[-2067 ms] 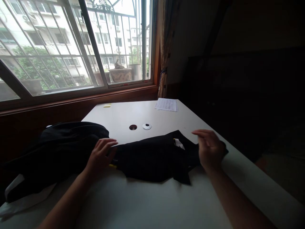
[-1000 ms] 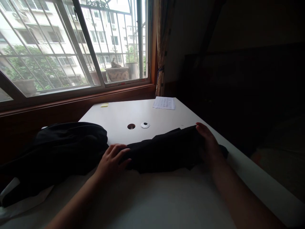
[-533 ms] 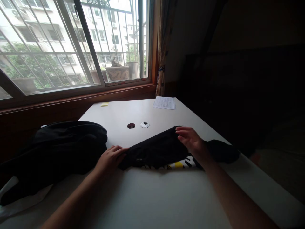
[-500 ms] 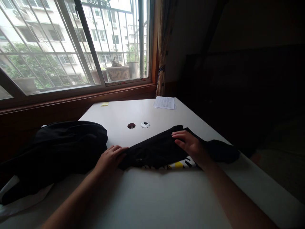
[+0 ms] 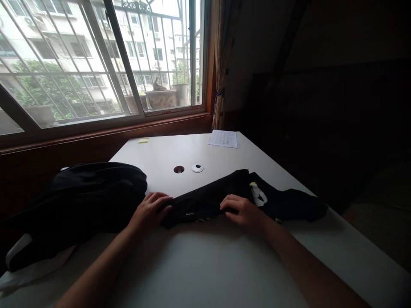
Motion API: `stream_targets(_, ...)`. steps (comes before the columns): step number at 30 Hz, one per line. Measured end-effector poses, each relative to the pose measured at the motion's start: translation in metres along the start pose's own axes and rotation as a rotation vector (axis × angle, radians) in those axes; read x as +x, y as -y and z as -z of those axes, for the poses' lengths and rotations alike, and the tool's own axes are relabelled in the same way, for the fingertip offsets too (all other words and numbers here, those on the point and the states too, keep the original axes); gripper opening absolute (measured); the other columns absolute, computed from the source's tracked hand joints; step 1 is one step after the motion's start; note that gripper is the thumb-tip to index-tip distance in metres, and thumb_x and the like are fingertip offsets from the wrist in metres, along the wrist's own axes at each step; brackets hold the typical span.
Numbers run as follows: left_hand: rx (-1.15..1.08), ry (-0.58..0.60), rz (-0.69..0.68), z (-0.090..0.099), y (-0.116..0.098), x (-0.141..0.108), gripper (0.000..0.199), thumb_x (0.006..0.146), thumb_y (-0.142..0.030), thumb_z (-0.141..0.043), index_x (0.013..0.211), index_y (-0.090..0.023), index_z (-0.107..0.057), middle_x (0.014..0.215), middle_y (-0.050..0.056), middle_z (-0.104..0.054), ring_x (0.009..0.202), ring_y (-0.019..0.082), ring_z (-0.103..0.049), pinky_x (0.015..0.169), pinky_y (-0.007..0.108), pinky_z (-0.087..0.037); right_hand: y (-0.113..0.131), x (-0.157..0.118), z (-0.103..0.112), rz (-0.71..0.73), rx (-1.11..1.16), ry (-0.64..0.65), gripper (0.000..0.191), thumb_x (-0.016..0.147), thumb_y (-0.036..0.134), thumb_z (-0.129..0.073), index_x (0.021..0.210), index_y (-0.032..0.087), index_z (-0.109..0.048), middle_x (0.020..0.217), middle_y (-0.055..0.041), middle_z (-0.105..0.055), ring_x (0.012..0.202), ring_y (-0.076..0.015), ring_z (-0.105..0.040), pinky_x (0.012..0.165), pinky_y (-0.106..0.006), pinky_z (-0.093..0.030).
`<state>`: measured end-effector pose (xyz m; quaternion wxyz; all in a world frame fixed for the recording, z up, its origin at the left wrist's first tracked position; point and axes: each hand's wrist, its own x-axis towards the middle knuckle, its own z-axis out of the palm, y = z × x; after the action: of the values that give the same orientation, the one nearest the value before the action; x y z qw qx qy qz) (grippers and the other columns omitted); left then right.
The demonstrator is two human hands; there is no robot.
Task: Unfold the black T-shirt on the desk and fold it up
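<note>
A black garment point(image 5: 205, 199) with a white and yellow print lies in a long folded strip across the white table point(image 5: 192, 265). At its left end my left hand point(image 5: 150, 210) grips the cloth with curled fingers. My right hand point(image 5: 240, 210) is closed on the near edge of the garment, around its middle, thumb below and fingers on top. The garment's right part point(image 5: 295, 203) spreads flat toward the table's right edge. To the left of my left hand lies a heap of black clothing point(image 5: 86, 196), with some white cloth under it.
Papers point(image 5: 224, 138) lie at the far end of the table. Nearer are a round hole point(image 5: 179, 169) and a round white cap point(image 5: 197, 168). A yellow slip point(image 5: 144, 140) is at the far left edge. Behind stand a barred window point(image 5: 96, 64) and a curtain point(image 5: 220, 85).
My right hand has moved left and down from the top of the garment to its near edge and closed there. Less print shows along the near edge, more beside my right hand.
</note>
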<state>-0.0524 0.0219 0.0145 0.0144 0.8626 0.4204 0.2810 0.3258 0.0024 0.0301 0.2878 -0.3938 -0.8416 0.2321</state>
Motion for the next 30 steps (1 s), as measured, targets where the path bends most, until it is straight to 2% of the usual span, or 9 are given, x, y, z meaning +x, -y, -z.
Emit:
stream_targets(4, 0.02, 0.057, -0.173, 0.0, -0.011, 0.0, 0.033, 0.098, -0.039, -0.063, 0.13, -0.029, -0.063, 0.125, 0.007, -0.065, 0.117, 0.028, -0.055, 0.096, 0.043, -0.053, 0.0, 0.0, 0.001, -0.081, -0.013, -0.152, 0.014, 0.089, 0.019, -0.057, 0.099, 0.024, -0.067, 0.096, -0.0042, -0.069, 0.09, -0.0224, -0.066, 0.08, -0.036, -0.052)
stream_targets(7, 0.038, 0.057, -0.281, 0.001, -0.021, -0.003, 0.042, 0.096, -0.04, -0.066, 0.136, -0.03, -0.059, 0.126, 0.009, -0.062, 0.116, 0.029, -0.053, 0.096, 0.045, -0.053, -0.001, 0.0, -0.001, -0.147, -0.047, -0.253, 0.012, 0.09, 0.021, -0.056, 0.097, 0.023, -0.064, 0.092, -0.0039, -0.069, 0.086, -0.0227, -0.067, 0.075, -0.036, -0.051)
stream_targets(12, 0.076, 0.176, -0.382, 0.003, -0.041, -0.004, 0.05, 0.088, -0.047, -0.075, 0.133, -0.028, -0.062, 0.117, 0.01, -0.062, 0.105, 0.03, -0.053, 0.091, 0.048, -0.054, -0.003, 0.0, -0.003, -0.173, -0.053, -0.268, 0.01, 0.091, 0.022, -0.056, 0.098, 0.023, -0.064, 0.092, -0.0034, -0.069, 0.086, -0.0222, -0.066, 0.076, -0.035, -0.051)
stream_targets(15, 0.111, 0.2, -0.397, 0.0, -0.044, -0.002, 0.035, 0.092, -0.036, -0.07, 0.126, -0.027, -0.066, 0.108, 0.01, -0.062, 0.096, 0.027, -0.055, 0.086, 0.044, -0.054, -0.004, 0.001, -0.004, -0.179, -0.054, -0.257, 0.011, 0.091, 0.021, -0.057, 0.096, 0.023, -0.065, 0.095, -0.0034, -0.069, 0.09, -0.0223, -0.066, 0.08, -0.036, -0.051)
stream_targets(17, 0.172, 0.182, -0.372, -0.002, -0.039, -0.001, 0.031, 0.095, -0.021, -0.062, 0.125, -0.028, -0.067, 0.104, 0.009, -0.062, 0.091, 0.025, -0.055, 0.085, 0.043, -0.054, -0.004, 0.002, -0.004, -0.179, -0.046, -0.203, 0.014, 0.089, 0.018, -0.057, 0.097, 0.023, -0.068, 0.097, -0.0036, -0.07, 0.092, -0.0226, -0.067, 0.083, -0.037, -0.051)
stream_targets(21, 0.365, 0.108, -0.146, -0.005, -0.019, -0.003, 0.057, 0.087, 0.0, -0.053, 0.132, -0.033, -0.064, 0.12, 0.009, -0.062, 0.1, 0.028, -0.056, 0.087, 0.048, -0.052, -0.003, 0.001, -0.003, -0.133, 0.002, -0.071, 0.018, 0.089, 0.023, -0.063, 0.102, 0.026, -0.075, 0.103, -0.0043, -0.074, 0.1, -0.0246, -0.068, 0.09, -0.038, -0.053)
stream_targets(24, 0.434, 0.061, -0.003, -0.008, -0.007, -0.007, 0.064, 0.086, -0.002, -0.053, 0.14, -0.037, -0.059, 0.14, 0.01, -0.055, 0.115, 0.035, -0.053, 0.091, 0.055, -0.051, 0.005, -0.001, -0.004, -0.095, 0.114, 0.012, 0.019, 0.092, 0.034, -0.065, 0.105, 0.027, -0.077, 0.103, -0.0042, -0.076, 0.098, -0.0248, -0.071, 0.088, -0.038, -0.056)
stream_targets(27, 0.424, 0.047, 0.064, -0.011, -0.003, -0.009, 0.057, 0.092, -0.012, -0.052, 0.145, -0.034, -0.055, 0.148, 0.012, -0.05, 0.121, 0.038, -0.053, 0.091, 0.057, -0.052, 0.015, -0.003, -0.009, -0.07, 0.309, 0.142, 0.024, 0.096, 0.038, -0.061, 0.11, 0.025, -0.076, 0.097, -0.0037, -0.078, 0.082, -0.0209, -0.074, 0.076, -0.034, -0.06)
stream_targets(30, 0.384, 0.043, 0.094, -0.017, -0.003, -0.008, 0.047, 0.097, -0.022, -0.053, 0.143, -0.027, -0.057, 0.15, 0.014, -0.05, 0.125, 0.038, -0.053, 0.095, 0.057, -0.053, 0.021, -0.002, -0.012, -0.013, 0.305, 0.105, 0.024, 0.097, 0.037, -0.06, 0.112, 0.025, -0.075, 0.097, -0.0037, -0.077, 0.079, -0.0195, -0.074, 0.075, -0.033, -0.06)
